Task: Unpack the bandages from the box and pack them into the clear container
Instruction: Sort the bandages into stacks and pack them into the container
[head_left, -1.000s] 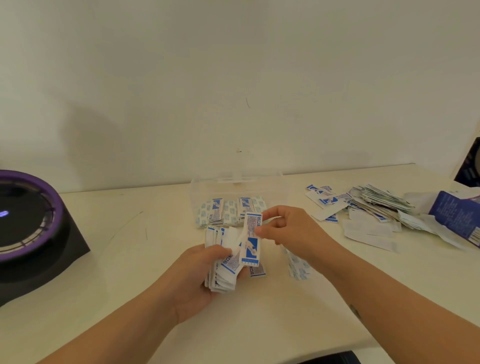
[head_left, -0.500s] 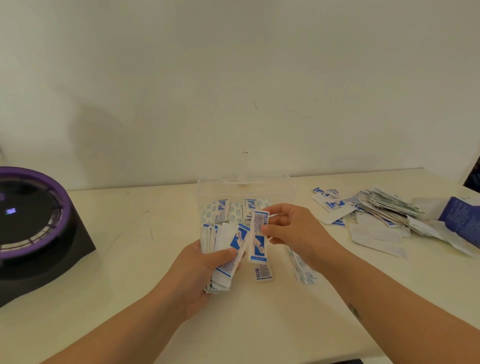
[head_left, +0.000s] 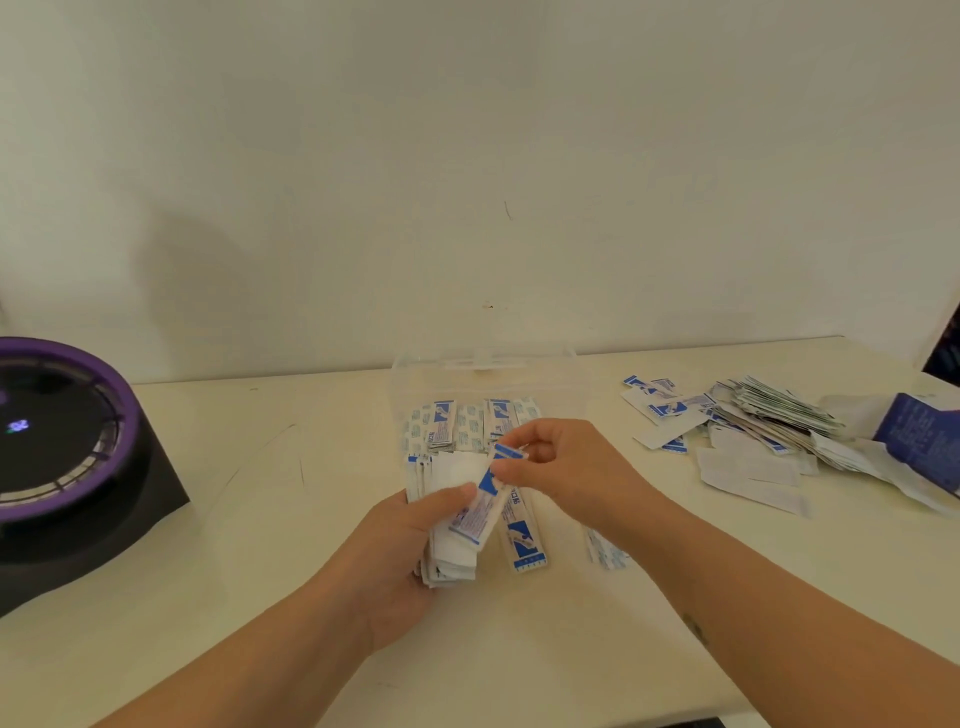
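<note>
My left hand (head_left: 400, 561) grips a stack of white and blue wrapped bandages (head_left: 447, 535) just in front of the clear container (head_left: 582, 384). My right hand (head_left: 566, 467) pinches the top end of one bandage (head_left: 480, 506) lying on that stack. Several bandages (head_left: 467, 423) stand in a row inside the container. One loose bandage (head_left: 524, 540) lies on the table below my right hand, another (head_left: 605, 551) by my right wrist. The blue box (head_left: 919, 436) lies at the far right.
A heap of loose bandages (head_left: 763, 415) and white paper strips (head_left: 748, 473) spreads over the cream table (head_left: 260, 519) on the right. A black device with a purple ring (head_left: 57, 441) stands at the left edge. A white wall rises behind.
My right hand has lowered the single bandage from upright onto the stack in my left hand, tilting it. The view has shifted slightly.
</note>
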